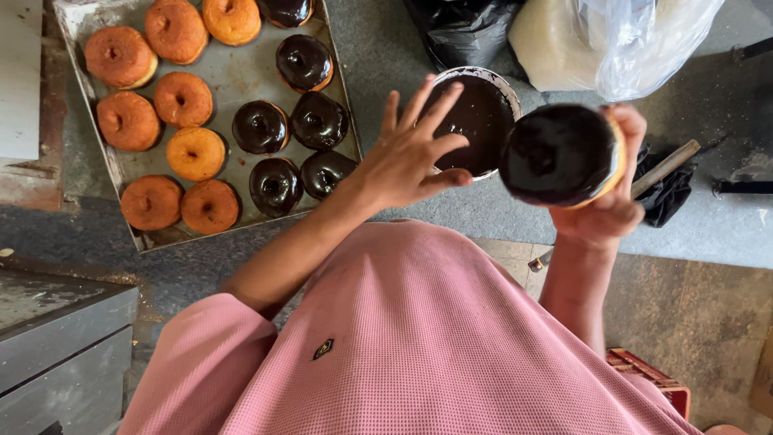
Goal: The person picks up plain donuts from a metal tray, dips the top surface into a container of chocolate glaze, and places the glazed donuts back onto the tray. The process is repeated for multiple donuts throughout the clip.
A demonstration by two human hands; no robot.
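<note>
From up here I see my right hand (612, 201) closed around a freshly dipped doughnut (560, 153), held up in the air just beside the bowl of chocolate glaze (477, 121), with the wet dark face tilted toward me and the plain underside against my fingers. My left hand (407, 157) is open, fingers spread, hovering over the near rim of the bowl and gripping nothing. I judge the doughnut light and soft, easy to dent if squeezed, and its coating is still glossy and will smear or drip, so I would hold it only by the bare golden edge and bottom, as the fingers do now, keeping the glazed side clear of everything. On the metal tray (241, 72) at the left of the desk I count nine plain doughnuts (183, 99) and six glazed doughnuts (260, 127), the top one partly cut off by the frame; with the one in hand that makes seven coated. There is one bowl, one wooden-handled tool (664, 167) lying behind my right hand, a black bag (463, 28) and a clear plastic bag (636, 36) beyond the bowl.
</note>
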